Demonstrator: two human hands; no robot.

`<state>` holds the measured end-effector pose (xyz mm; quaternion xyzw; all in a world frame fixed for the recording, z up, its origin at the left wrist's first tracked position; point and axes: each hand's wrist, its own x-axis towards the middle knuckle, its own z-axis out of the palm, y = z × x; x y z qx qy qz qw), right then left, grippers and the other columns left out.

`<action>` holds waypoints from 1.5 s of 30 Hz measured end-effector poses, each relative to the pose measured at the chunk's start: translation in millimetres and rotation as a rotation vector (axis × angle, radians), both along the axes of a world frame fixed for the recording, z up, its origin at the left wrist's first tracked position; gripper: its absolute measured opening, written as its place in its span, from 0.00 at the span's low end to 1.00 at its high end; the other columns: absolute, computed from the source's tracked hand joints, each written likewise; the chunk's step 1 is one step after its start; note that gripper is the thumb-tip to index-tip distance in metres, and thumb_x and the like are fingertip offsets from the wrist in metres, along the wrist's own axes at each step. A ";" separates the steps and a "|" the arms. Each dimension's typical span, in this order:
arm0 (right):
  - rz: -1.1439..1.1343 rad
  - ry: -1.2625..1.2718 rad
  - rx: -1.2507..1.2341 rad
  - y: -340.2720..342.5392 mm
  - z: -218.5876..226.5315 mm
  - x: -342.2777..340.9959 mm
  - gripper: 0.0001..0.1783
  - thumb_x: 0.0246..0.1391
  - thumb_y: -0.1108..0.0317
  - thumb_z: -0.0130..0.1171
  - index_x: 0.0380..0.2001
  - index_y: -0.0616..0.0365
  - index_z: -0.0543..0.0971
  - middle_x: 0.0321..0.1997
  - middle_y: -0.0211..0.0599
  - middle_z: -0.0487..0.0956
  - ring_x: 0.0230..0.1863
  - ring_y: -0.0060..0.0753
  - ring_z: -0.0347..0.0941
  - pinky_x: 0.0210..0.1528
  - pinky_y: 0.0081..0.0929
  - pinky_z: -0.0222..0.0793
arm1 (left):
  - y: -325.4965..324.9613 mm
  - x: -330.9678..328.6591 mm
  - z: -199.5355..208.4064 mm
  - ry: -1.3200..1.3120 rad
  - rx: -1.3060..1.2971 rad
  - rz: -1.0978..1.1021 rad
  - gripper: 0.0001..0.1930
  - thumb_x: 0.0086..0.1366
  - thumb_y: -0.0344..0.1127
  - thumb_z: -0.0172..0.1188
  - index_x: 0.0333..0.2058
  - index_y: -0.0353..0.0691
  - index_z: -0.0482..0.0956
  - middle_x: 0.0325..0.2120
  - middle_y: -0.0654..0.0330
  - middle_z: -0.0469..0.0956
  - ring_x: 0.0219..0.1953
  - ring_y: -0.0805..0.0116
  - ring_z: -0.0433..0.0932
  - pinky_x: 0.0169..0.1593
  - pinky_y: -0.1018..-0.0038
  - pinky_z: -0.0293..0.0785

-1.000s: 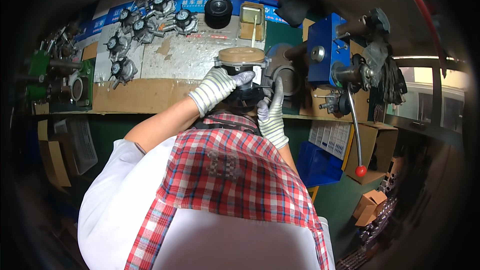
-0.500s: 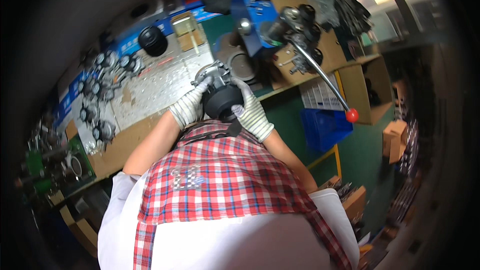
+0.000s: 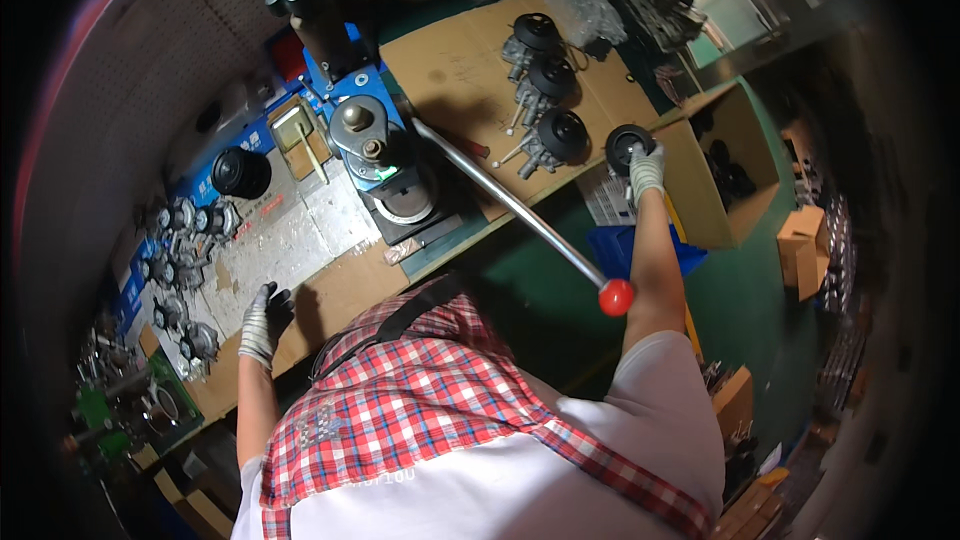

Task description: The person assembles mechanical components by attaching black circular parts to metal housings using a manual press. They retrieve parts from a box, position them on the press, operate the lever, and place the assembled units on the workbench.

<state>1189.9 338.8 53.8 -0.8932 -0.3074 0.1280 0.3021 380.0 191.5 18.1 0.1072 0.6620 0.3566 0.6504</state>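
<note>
My right hand point(image 3: 648, 168), in a striped glove, reaches far right and grips a black round part point(image 3: 622, 148) with a recessed face. It is between the cardboard sheet's edge and an open cardboard box. Whether a metal body is attached beneath cannot be seen. My left hand point(image 3: 262, 325), gloved with dark fingertips, hovers over the bench's near edge with fingers apart, holding nothing. Three metal assemblies with black round caps point(image 3: 562, 134) stand in a row on the cardboard sheet point(image 3: 450, 65). A blue hand press point(image 3: 365, 140) stands between my hands.
The press's long lever, ending in a red ball point(image 3: 616, 297), slants across near my right forearm. Black cups point(image 3: 240, 172) and several metal parts point(image 3: 175, 270) sit on the left. The cardboard box point(image 3: 705, 180) holds black parts; a blue bin point(image 3: 612, 248) is below the bench.
Both hands were together on a metal part with a black cap before my body. Now they are apart: the left has let go, and the right has moved far right. The view has shifted.
</note>
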 end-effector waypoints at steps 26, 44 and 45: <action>0.542 0.350 -0.720 -257.7 -128.5 -175.4 0.22 0.67 0.55 0.53 0.57 0.58 0.72 0.36 0.41 0.79 0.32 0.38 0.75 0.33 0.32 0.72 | -44.1 -306.4 -35.7 1.333 -0.457 -0.335 0.37 0.48 0.55 0.72 0.54 0.41 0.77 0.48 0.44 0.81 0.52 0.45 0.80 0.56 0.59 0.76; 0.947 -0.244 -0.285 130.3 -80.3 -607.5 0.28 0.62 0.48 0.54 0.52 0.61 0.77 0.52 0.57 0.79 0.54 0.59 0.75 0.57 0.44 0.71 | -6.8 -61.6 -34.8 1.001 0.315 -0.950 0.61 0.44 0.49 0.78 0.71 0.39 0.50 0.71 0.41 0.49 0.73 0.39 0.46 0.74 0.51 0.44; 0.899 -0.298 -0.401 136.3 -74.8 -619.1 0.27 0.63 0.47 0.53 0.50 0.62 0.77 0.51 0.57 0.80 0.54 0.59 0.76 0.55 0.45 0.72 | -5.3 -50.2 -48.8 0.981 0.385 -0.946 0.63 0.40 0.50 0.80 0.71 0.40 0.51 0.72 0.42 0.46 0.74 0.39 0.44 0.75 0.49 0.41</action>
